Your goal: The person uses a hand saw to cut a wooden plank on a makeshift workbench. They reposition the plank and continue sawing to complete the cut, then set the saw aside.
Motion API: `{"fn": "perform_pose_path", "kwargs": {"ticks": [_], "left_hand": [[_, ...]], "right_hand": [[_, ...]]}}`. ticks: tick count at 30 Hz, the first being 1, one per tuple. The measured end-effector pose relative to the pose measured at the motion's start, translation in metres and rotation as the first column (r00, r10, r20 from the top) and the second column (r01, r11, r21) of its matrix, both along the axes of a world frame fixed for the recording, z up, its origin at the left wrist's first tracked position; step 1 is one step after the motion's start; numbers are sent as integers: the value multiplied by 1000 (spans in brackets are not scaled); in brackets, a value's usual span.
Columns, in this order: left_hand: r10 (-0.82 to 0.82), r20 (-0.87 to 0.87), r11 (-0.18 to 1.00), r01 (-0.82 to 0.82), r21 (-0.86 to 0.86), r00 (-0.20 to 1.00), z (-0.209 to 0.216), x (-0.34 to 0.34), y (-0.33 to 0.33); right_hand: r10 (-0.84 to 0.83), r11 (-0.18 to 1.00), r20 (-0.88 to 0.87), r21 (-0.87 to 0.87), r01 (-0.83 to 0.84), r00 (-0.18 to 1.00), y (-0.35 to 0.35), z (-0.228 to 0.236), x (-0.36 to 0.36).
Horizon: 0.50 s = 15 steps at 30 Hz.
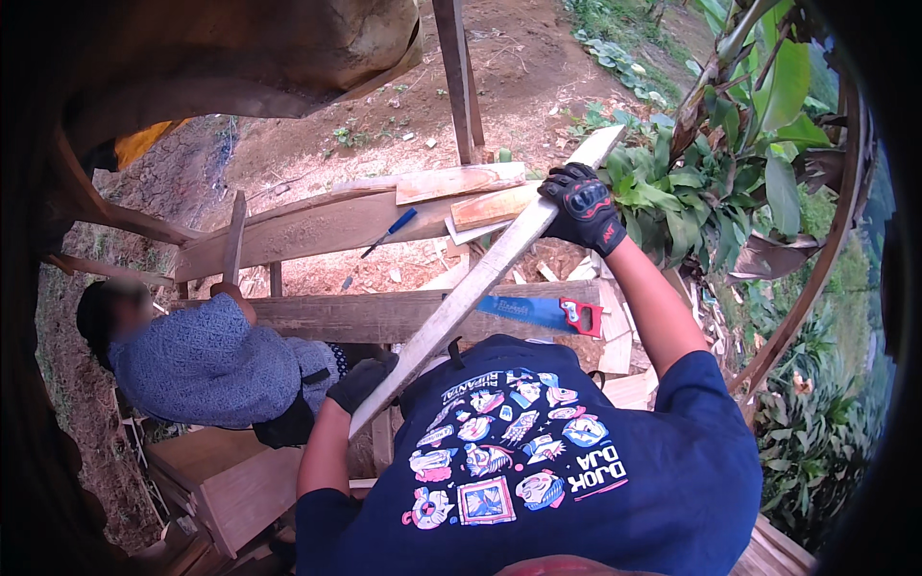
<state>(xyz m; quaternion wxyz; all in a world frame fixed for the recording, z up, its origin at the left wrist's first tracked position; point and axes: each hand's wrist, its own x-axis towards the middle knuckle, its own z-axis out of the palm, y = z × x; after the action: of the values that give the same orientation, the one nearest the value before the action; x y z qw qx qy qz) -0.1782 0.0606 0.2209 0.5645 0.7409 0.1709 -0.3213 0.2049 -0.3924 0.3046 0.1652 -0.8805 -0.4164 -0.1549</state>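
A long, narrow wooden plank (480, 278) slants across the middle, its near end low at left and its far end up at right. My right hand (581, 206), in a black glove with red trim, closes round the plank near its far end. Close to the near end, my left hand (362, 381), also black-gloved, grips the plank's edge; part of its fingers is hidden. Beneath the plank, a handsaw (533, 312) with a blue blade and red handle lies by a thick timber beam (327, 319). A blue-handled, thin-bladed tool (389, 233) rests beyond, at a long board.
At left a person in blue patterned clothing (211, 360) has a hand on an upright wooden piece (234, 235). Short boards (461, 182) lie on the far long board (317, 230). A post (458, 82) stands behind. Wooden boxes (245, 490) sit lower left; leafy plants (672, 192) grow at right.
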Motion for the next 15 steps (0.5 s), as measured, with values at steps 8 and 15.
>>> {"fn": "perform_pose_path", "kwargs": {"ticks": [8, 15], "left_hand": [[75, -424, 802, -307, -512, 902, 19, 49, -28], [18, -534, 604, -435, -668, 845, 10, 69, -27]], "right_hand": [[-439, 752, -157, 476, 457, 885, -10, 20, -31], [757, 68, -621, 385, 920, 203, -16, 21, -26]]}}
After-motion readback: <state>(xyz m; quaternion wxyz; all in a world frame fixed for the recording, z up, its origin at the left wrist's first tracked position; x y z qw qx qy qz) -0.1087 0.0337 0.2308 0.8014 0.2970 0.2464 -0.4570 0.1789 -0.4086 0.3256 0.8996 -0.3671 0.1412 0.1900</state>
